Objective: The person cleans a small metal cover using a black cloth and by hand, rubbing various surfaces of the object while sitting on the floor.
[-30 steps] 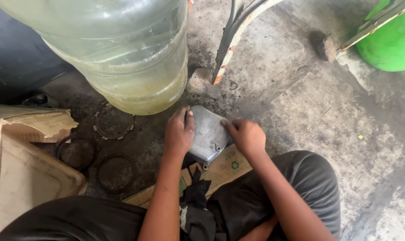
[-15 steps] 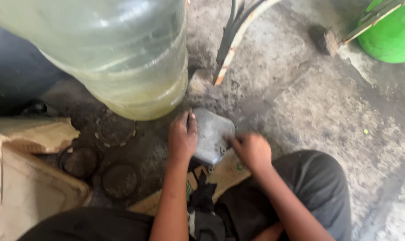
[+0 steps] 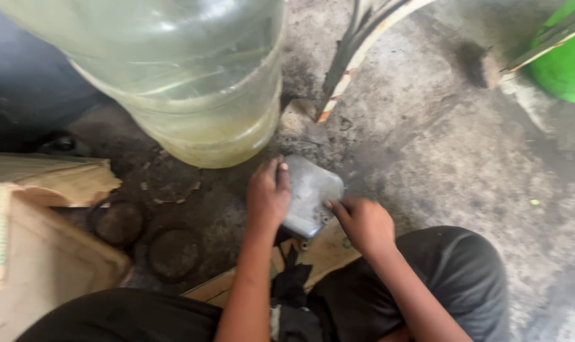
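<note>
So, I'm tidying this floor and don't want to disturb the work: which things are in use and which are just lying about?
In use:
left hand
right hand
grey metal plate
wooden board under it

Lying about:
big clear water bottle
green bucket
two round rusty rings
cardboard box

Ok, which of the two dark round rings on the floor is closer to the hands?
The lower ring, just left of the left hand's forearm. The other ring lies farther left, beside the cardboard.

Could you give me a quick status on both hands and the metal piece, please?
Left hand flat on grey metal plate. Right hand at its lower right edge. Big water jug just beyond.
</note>
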